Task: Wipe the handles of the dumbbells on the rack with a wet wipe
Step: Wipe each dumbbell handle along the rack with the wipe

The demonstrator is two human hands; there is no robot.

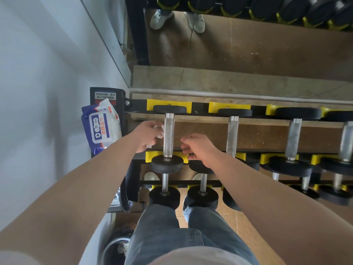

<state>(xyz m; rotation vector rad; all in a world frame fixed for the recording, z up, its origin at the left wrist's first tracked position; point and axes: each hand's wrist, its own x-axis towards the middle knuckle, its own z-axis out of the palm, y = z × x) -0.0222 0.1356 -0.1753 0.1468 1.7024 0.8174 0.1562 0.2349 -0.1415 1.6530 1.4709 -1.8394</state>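
Dumbbell rack [198, 107], left hand [148, 135] clutching wet wipe [159, 131], right hand [198, 148] relaxed

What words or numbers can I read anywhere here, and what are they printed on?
"酒精湿巾": red characters on the wipes pack.
"75": small, on the blue part of the same pack's label.
Other small print on the pack: too small to read.
Two lines of white Chinese characters on the black end plate behind the pack: too blurred to read.
On the dumbbells: no readable markings.
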